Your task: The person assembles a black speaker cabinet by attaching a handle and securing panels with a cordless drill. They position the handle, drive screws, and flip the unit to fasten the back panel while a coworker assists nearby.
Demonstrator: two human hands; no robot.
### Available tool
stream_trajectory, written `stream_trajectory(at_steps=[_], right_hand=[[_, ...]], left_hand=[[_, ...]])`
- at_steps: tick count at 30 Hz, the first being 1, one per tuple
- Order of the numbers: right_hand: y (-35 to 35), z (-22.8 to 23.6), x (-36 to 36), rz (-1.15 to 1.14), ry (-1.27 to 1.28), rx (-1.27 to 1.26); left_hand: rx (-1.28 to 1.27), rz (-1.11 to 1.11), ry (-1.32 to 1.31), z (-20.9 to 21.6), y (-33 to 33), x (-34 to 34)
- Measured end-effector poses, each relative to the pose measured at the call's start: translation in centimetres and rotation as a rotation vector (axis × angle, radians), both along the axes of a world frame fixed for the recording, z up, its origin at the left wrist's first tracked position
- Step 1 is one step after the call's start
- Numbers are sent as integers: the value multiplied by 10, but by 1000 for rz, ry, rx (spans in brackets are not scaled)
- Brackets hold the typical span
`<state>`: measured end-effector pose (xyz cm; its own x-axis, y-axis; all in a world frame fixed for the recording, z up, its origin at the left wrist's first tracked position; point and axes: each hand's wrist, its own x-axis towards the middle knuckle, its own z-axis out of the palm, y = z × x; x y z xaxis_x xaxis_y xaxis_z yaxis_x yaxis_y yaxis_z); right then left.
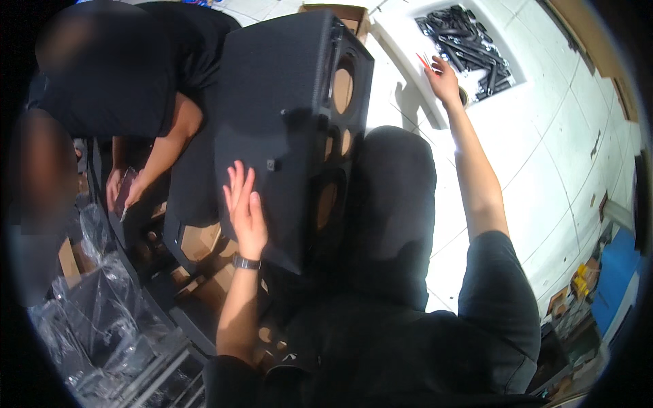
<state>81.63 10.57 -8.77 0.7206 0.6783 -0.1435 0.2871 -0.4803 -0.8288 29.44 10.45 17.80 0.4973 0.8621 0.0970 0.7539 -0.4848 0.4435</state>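
A large black speaker cabinet stands in front of me, with round cutouts along its right side. My left hand lies open against its near face, fingers stretched out, below a small dark fitting. Stretched far forward on the right, my right hand is at the left rim of a white foam box. Its fingers are closed on a thin red stick-like thing, too small to name surely. Black handle-shaped parts lie heaped in the box. A tape-like roll shows beside my right wrist.
At the left a co-worker in black bends over, both hands around a dark flat object. More black cabinets with bare wooden insides and clear plastic wrap lie lower left. White floor tiles spread rightward, toward a blue panel.
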Motion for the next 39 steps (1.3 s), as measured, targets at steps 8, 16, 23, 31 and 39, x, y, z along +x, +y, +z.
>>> stream_trajectory(at_steps=[8,16,23,31,39], right_hand=[[24,255,-150,606,-193,789],[22,274,-244,881,-641,395],[65,266,-223,864,-653,590],[122,270,-262,876,-884,477],[174,296,-233,834,-1021,139]], left_hand=[[85,97,-315,11,-7,5],[218,372,-151,0,-32,-18],[269,291,-289,-4,-36,-35],[297,379,-41,-9,-39,-25],[168,365,85,0,-36,-18]])
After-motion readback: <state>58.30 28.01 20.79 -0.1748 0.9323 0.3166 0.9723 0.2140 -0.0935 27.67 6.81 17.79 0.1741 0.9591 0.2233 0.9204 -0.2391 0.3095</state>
